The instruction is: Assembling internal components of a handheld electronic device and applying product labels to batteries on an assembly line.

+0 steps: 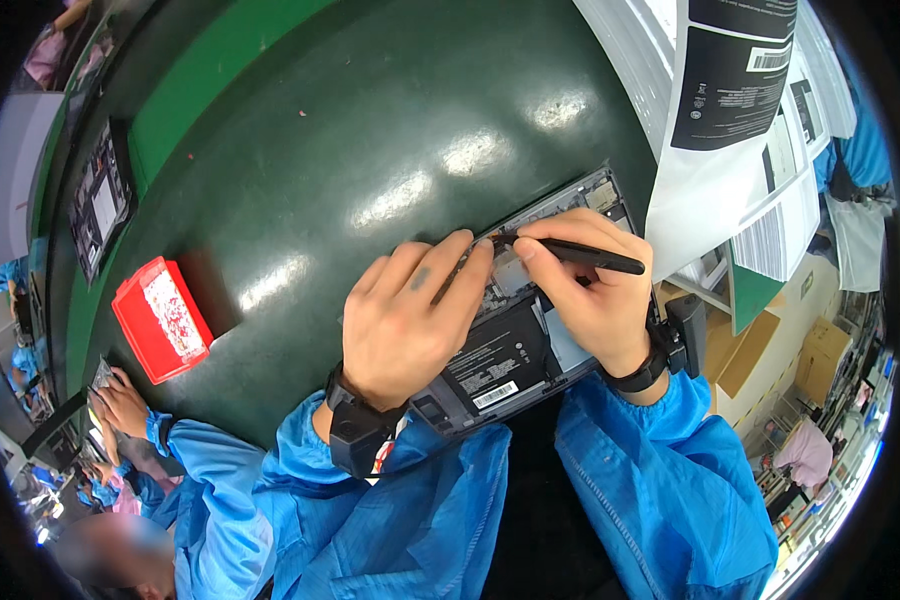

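Note:
An opened laptop base lies tilted in front of me, its inner boards and black battery exposed. My right hand pinches a slim black pen-shaped tool between thumb and fingers. The tool's tip points left to the laptop's far side, close to my left fingertips. My left hand rests over the left part of the laptop, fingers stretched out and reaching to the circuit board. Its thumb and whatever lies under the fingers are hidden.
A red open box stands on the dark green table at left. Behind it, another opened laptop part lies near a green strip. Stacked printed sheets rise at right. A co-worker's hand works at lower left.

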